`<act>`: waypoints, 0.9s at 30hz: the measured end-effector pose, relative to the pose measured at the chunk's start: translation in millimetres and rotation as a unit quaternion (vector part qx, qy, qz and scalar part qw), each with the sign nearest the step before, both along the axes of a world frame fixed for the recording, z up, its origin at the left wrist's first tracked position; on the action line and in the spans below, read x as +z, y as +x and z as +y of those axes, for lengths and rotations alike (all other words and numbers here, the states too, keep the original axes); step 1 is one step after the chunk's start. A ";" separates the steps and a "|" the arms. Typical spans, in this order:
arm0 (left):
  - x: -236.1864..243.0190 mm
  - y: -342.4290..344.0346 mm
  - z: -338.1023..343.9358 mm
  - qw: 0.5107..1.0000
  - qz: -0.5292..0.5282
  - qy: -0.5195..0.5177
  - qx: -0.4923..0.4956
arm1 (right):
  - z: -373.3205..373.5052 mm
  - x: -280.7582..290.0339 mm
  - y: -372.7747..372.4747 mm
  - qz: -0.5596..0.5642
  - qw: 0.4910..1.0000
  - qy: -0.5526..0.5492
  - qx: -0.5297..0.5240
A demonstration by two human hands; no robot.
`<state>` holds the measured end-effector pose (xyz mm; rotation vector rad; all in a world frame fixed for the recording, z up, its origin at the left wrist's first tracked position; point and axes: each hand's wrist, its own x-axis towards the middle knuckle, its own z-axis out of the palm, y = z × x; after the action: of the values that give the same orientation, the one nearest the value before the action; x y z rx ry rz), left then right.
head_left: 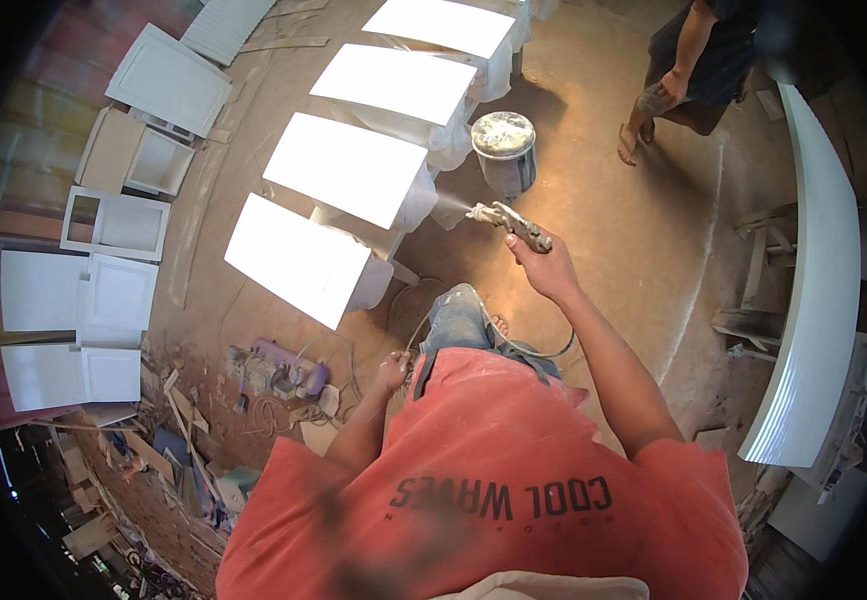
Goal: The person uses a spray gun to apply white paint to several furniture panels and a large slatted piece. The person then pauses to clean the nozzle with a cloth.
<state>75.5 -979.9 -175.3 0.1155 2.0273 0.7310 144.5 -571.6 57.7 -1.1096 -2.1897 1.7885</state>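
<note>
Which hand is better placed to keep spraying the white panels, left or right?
Right, likely. The right hand already grips the spray gun, nozzle toward the white panels, mist at its tip. The left hand hangs by the hip near the hose, holding no tool.

Spray gun (515, 226): bare metal body, dull sheen, paint-spattered cup (503, 135) with a crusted, mottled lid. Four flat panels (345, 168) in a row: wet-looking white coat, smooth and glossy, glaring under the light; the framed door panels (118, 293) against the wall are white too but flatter, closer to matt, and one (111, 150) shows raw pale wood. Floor (643, 250): rough, dusty concrete with white overspray streaks; long white board (815, 300) at right is smooth, satin.
</note>
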 end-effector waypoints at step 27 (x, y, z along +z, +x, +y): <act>346.7 -192.7 513.5 0.689 -0.205 0.605 -0.342 | 250.0 -3.3 -126.3 0.030 0.976 0.008 -0.217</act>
<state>-117.2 -466.5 171.5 1.2681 0.6509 1.3034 18.2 -321.6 54.4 -1.3780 -1.7480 1.5834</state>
